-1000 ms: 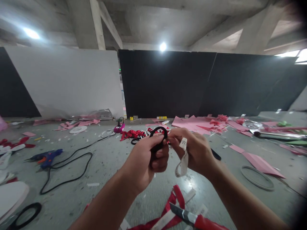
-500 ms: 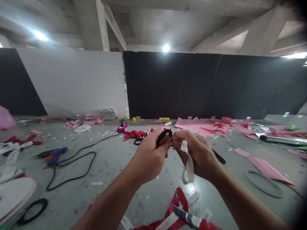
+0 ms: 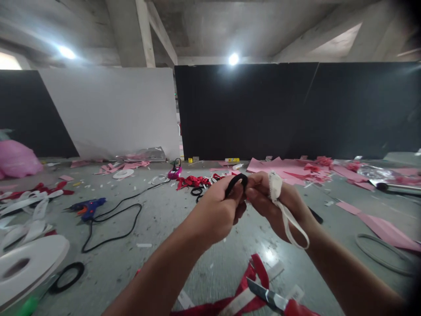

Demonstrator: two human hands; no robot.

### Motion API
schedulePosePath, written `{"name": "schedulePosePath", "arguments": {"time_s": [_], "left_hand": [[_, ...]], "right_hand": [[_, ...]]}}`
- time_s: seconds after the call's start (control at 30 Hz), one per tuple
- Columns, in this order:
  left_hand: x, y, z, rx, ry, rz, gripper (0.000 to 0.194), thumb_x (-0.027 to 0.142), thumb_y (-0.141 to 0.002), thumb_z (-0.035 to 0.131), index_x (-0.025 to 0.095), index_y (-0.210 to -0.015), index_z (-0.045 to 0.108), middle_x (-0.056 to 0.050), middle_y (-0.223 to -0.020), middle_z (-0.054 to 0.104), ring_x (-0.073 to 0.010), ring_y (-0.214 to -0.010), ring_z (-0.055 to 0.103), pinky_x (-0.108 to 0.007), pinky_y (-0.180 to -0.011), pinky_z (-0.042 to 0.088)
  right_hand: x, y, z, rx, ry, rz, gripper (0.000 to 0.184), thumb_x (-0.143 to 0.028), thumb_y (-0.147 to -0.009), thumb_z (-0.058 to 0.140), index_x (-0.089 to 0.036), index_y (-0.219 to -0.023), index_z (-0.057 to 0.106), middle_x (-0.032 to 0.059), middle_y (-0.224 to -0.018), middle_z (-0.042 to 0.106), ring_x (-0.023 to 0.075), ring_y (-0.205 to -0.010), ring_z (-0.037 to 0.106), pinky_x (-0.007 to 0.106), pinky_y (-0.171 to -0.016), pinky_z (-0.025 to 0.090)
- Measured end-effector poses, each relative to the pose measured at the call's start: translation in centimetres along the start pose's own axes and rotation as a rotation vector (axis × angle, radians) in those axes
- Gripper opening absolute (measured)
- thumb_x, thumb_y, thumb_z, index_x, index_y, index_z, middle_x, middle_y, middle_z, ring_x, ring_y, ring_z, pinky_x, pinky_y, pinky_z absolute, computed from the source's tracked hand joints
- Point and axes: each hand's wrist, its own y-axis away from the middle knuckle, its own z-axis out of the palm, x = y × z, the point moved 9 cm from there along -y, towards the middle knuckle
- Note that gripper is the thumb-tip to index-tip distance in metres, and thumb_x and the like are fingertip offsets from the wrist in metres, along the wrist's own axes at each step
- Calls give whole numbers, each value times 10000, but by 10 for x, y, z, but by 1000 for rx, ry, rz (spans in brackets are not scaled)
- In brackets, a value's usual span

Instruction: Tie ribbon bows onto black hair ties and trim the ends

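Both my hands meet above the middle of the table, fingers closed. My left hand (image 3: 222, 208) grips a black hair tie (image 3: 235, 182) between thumb and fingers. My right hand (image 3: 276, 202) pinches close against the tie, its fingertips touching my left ones. A white ribbon (image 3: 292, 228) with dark print near its upper end runs through my right hand and hangs in a loop over its back. What lies between the fingertips is hidden. Below, a knife (image 3: 266, 294) with a red handle rests on red ribbon (image 3: 259, 267) and white printed strips.
At left are a blue glue gun (image 3: 88, 208) with a black cord, a large white ribbon spool (image 3: 49, 250) and a black ring (image 3: 69, 277). Red ribbon pieces (image 3: 190, 181) lie behind my hands. Pink sheets (image 3: 272, 166) and a grey ring (image 3: 383, 254) are at right.
The white ribbon has swung from hanging below my right hand to looping over its back towards the wrist. My hands stay together at the hair tie. The view has shifted slightly left.
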Motion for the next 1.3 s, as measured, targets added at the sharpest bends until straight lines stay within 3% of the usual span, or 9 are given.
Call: {"name": "schedulePosePath", "arguments": {"time_s": [0.1,0.3,0.57,0.73,0.83,0.93,1.07,1.17,1.3], "left_hand": [[-3,1,2,-38,91,-28,301,449,-933,478,182,-808,419,40,-642,361,-60,-520,326,-190,-453,227],[-9,2,6,-133,232,-73,344,460,-860,605,168,-779,443,31,-654,371,-65,-557,349,-174,-453,221],[-13,4,7,-150,371,-150,274,333,-809,695,158,-780,485,33,-698,373,-49,-543,366,-144,-427,236],[4,12,10,-176,419,-126,254,269,-781,717,153,-771,491,34,-717,404,-40,-536,384,-143,-437,270],[16,22,7,-51,307,-51,279,317,-794,701,160,-757,474,37,-685,423,-45,-528,403,-149,-452,291],[14,49,9,102,155,-33,229,306,-804,679,168,-789,497,36,-647,451,-55,-515,431,-160,-457,312],[-12,110,33,139,179,-131,244,359,-794,684,168,-807,533,26,-616,488,-67,-494,452,-176,-450,324],[-48,160,55,189,369,-277,358,457,-720,739,169,-768,530,41,-558,453,-64,-435,412,-187,-423,296],[-76,209,58,455,401,-193,498,505,-602,820,164,-875,580,-4,-719,560,-120,-636,562,-216,-573,425]], "right_hand": [[1,-2,0,-28,-58,33,122,-249,-982,485,-184,-889,528,-18,-743,560,56,-557,475,184,-500,403],[0,-3,1,-97,-17,29,133,-272,-971,493,-170,-891,524,14,-793,598,102,-704,563,221,-601,448],[-4,-1,0,-100,-72,12,141,-290,-958,507,-165,-893,496,-45,-681,475,51,-510,371,181,-454,321],[-28,0,2,-122,-147,-38,198,-323,-990,432,-182,-853,452,-65,-624,402,56,-487,341,187,-455,312],[-49,5,2,-52,-37,-75,157,-301,-967,482,-177,-871,480,-35,-694,464,74,-561,424,204,-517,370],[-66,27,5,100,59,-36,123,-255,-929,550,-182,-868,473,-9,-762,535,99,-655,508,229,-594,421],[-90,88,24,253,168,42,136,-234,-919,559,-195,-813,485,-21,-689,521,104,-590,500,228,-568,429],[-109,138,43,294,246,44,57,-202,-927,528,-208,-881,561,27,-811,590,140,-703,597,238,-630,485],[-131,188,64,283,354,-39,164,-176,-900,516,-236,-1026,603,84,-992,644,195,-859,675,238,-693,548]]}}
